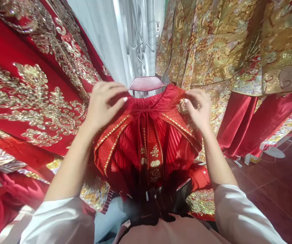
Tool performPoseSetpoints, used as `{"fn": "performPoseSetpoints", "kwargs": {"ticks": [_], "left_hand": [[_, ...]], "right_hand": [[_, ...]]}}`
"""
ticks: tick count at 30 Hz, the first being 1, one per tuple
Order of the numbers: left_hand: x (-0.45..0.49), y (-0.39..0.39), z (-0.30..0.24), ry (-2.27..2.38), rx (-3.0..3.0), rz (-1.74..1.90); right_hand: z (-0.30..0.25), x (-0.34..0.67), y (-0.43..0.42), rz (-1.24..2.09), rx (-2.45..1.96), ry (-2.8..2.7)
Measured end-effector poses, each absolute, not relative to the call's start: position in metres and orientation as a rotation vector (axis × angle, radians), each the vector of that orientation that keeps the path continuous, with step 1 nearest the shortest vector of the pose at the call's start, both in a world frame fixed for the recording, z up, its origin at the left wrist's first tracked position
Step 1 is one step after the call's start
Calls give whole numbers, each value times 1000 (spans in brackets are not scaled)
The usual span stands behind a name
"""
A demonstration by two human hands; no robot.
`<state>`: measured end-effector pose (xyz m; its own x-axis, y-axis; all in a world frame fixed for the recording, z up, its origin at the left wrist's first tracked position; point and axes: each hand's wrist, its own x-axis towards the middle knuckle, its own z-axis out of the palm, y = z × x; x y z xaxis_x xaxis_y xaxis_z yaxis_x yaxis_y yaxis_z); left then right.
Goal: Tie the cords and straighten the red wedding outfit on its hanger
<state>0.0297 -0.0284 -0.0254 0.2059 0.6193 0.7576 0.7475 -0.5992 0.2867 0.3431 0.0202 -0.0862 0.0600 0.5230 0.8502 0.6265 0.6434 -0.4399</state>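
Pale pink hanger (147, 84), metal-hooked — red garment (152, 135) hung on it

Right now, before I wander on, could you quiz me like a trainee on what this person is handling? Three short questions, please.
1. True or false: the left hand and right hand are both at the upper part of the red garment.
2. In the picture, where is the metal hook of the hanger? A) Below the garment. B) Above the hanger's bar. C) Behind the right hand.
3. Fill in: the large gold cloth hangs to the person's ____.

Key: 1. True. 2. B. 3. Right.
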Motion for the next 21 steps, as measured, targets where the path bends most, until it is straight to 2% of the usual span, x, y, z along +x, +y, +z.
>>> {"fn": "performPoseSetpoints", "kwargs": {"ticks": [2,5,7,10,12,17,21], "left_hand": [[20,-10,-16,-1316,-2409,-1218],[14,14,-12,-1367,-2525,-1027],[16,20,-17,-1395,-2427,-1120],[18,14,-31,-1435,-2070,-1543],[15,7,-42,-1512,-1862,-1684],[4,-14,-61,-1649,-1862,-1449],[18,-41,-98,-1656,-1589,-1338]], "right_hand": [[-90,359,31,-254,-1045,-1628],[-100,373,49,-190,-1100,-1708],[-107,375,56,-132,-1105,-1674],[-117,373,59,-117,-1043,-1553],[-123,372,61,-74,-971,-1486],[-131,369,59,43,-1007,-1432],[-138,350,21,-328,-1232,-1396]]}}
